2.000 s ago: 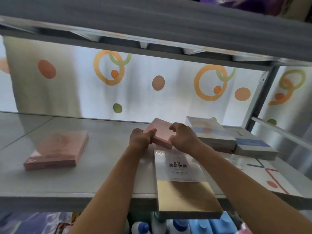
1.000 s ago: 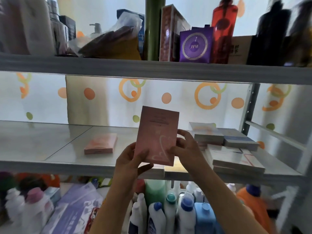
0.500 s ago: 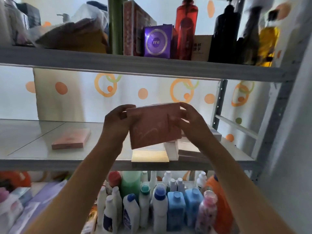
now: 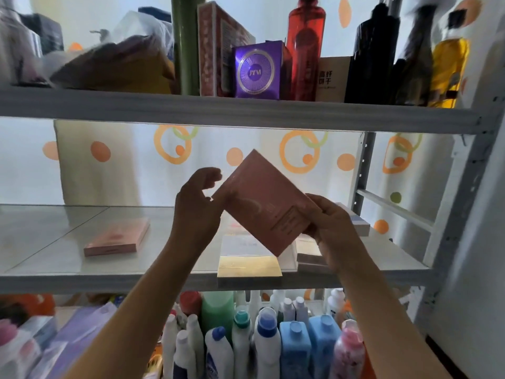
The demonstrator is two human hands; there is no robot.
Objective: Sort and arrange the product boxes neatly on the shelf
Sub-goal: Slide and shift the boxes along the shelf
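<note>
The right hand [image 4: 332,228] grips the tilted pink box [image 4: 266,202] above the shelf [image 4: 54,280], hiding stacked boxes behind; the left hand [image 4: 196,212] touches its left corner, fingers curled loosely. Box print is illegible; the purple box [image 4: 257,71] reads "JYVI"

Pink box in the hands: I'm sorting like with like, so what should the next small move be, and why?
Probably carry the pink box left and lay it flat on the matching pink box on the middle shelf. The right hand grips it tilted in the air; the left hand touches its corner.
</note>
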